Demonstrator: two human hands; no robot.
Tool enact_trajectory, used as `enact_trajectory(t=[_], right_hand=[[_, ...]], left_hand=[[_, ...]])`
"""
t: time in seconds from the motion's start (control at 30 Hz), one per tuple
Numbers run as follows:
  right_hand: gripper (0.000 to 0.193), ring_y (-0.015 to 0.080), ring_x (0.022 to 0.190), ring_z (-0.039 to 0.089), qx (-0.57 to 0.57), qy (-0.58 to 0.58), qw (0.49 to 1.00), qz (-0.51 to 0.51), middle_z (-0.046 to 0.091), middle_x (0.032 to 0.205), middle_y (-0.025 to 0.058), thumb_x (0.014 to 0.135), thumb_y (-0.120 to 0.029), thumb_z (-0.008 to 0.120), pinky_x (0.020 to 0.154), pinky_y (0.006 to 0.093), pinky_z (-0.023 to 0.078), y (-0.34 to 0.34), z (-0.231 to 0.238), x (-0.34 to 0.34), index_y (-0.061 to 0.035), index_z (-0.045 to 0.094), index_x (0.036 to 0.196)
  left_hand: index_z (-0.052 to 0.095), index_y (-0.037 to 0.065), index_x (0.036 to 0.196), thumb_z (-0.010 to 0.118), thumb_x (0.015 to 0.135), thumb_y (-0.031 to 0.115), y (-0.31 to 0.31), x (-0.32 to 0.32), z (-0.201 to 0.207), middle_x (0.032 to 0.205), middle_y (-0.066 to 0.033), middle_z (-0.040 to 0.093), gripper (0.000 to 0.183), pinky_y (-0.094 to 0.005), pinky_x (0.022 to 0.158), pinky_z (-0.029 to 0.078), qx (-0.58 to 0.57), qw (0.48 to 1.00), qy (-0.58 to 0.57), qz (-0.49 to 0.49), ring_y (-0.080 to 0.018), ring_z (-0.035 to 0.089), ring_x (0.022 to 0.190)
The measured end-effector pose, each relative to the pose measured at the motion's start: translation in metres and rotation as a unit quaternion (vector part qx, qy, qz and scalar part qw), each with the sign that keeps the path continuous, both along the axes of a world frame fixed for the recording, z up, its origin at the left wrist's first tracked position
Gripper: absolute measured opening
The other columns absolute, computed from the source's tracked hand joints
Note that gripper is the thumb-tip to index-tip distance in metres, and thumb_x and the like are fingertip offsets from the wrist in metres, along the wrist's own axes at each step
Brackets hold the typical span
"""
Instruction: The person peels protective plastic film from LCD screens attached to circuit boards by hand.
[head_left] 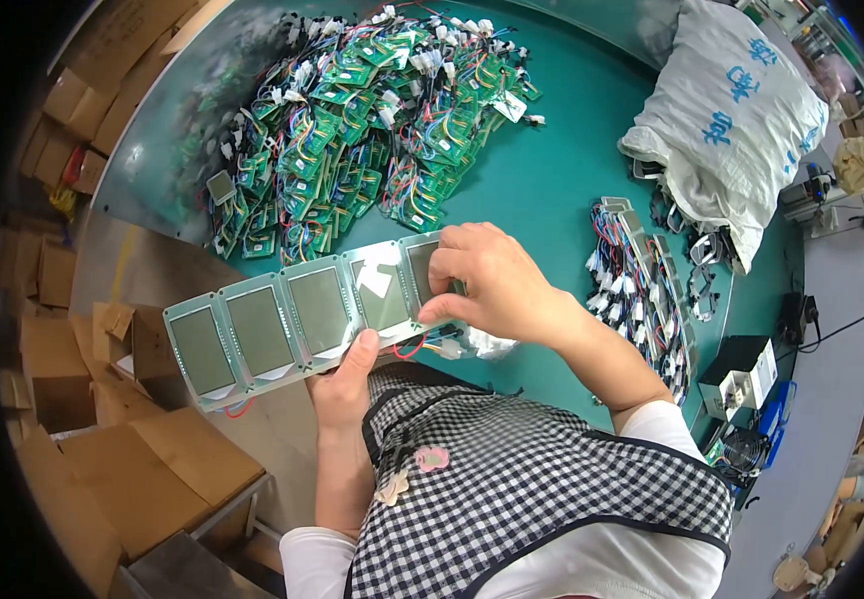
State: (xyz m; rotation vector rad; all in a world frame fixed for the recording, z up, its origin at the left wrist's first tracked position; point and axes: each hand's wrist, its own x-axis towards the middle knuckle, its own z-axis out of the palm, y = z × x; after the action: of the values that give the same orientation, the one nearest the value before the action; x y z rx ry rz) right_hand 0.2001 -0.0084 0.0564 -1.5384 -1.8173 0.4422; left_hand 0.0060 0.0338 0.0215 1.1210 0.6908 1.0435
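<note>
Held up in front of me is a long panel of LCD display boards (264, 329), several grey screens joined side by side, tilted with its left end lower. My left hand (345, 387) grips its lower edge, thumb on the front and fingers hidden behind. My right hand (487, 280) closes over the right end, fingers at the top and thumb near the lower edge, covering part of the last screen. A white patch, maybe film or glare, shows on the screen beside it. Red wire loops (410, 347) hang below the panel.
A large heap of green circuit boards with wires (352, 130) covers the back of the green table (552, 170). On the right lie a row of wired boards (642, 290) and a white woven sack (727, 120). Cardboard boxes (152, 469) stand at left.
</note>
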Motion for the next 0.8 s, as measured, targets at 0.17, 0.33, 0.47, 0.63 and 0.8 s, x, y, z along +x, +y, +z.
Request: enact_trajectory(t=[0.17,0.33,0.47,0.63,0.8], right_hand=[[0.015,0.0258,0.065,0.049,0.030,0.023,0.999,-0.012,0.048,0.066,0.0078,0.063,-0.013,0.067,0.058,0.0369,0.039,-0.001,-0.004,-0.002,-0.0042,0.054,0.064],[0.012,0.0157,0.054,0.051,0.103,0.158,0.970,-0.155,0.049,0.063,0.0042,0.067,-0.007,0.065,0.047,0.0248,0.040,-0.007,-0.017,0.005,-0.0033,0.054,0.066],[0.024,0.0072,0.065,0.049,-0.093,0.421,0.885,-0.175,0.049,0.075,0.0015,0.071,-0.014,0.068,0.052,0.0209,0.043,-0.036,-0.025,-0.019,-0.0002,0.052,0.082],[0.079,0.0178,0.095,0.045,0.017,0.542,0.797,-0.267,0.035,0.112,0.0145,0.065,-0.016,0.073,0.069,0.0284,0.048,-0.025,-0.038,-0.036,-0.0051,0.022,0.124],[0.093,0.0207,0.094,0.048,-0.004,0.526,0.823,-0.215,0.040,0.110,0.0159,0.062,-0.018,0.075,0.072,0.0299,0.047,-0.015,-0.035,-0.024,-0.0100,0.015,0.133]], left_hand=[[0.046,-0.001,0.111,0.058,0.075,0.001,-0.001,-0.002,0.002,0.103,-0.0070,0.052,0.038,-0.0282,0.082,0.040,0.012,1.000,0.018,0.012,-0.0155,0.051,0.092],[0.044,0.000,0.113,0.056,0.076,0.000,0.005,-0.012,-0.009,0.105,-0.0075,0.051,0.039,-0.0303,0.085,0.039,-0.013,0.999,-0.019,0.034,-0.0170,0.050,0.094],[0.041,0.000,0.116,0.055,0.077,0.001,0.004,-0.001,-0.001,0.107,-0.0087,0.050,0.041,-0.0326,0.088,0.038,-0.045,0.992,-0.106,0.042,-0.0186,0.049,0.098],[0.041,-0.002,0.117,0.053,0.078,0.002,-0.001,-0.004,-0.022,0.110,-0.0098,0.049,0.041,-0.0326,0.088,0.037,0.009,0.996,-0.068,0.063,-0.0199,0.048,0.099],[0.035,0.000,0.122,0.046,0.082,0.003,-0.007,-0.007,-0.030,0.117,-0.0127,0.045,0.041,-0.0398,0.086,0.041,0.074,0.995,-0.016,0.059,-0.0246,0.048,0.104]])
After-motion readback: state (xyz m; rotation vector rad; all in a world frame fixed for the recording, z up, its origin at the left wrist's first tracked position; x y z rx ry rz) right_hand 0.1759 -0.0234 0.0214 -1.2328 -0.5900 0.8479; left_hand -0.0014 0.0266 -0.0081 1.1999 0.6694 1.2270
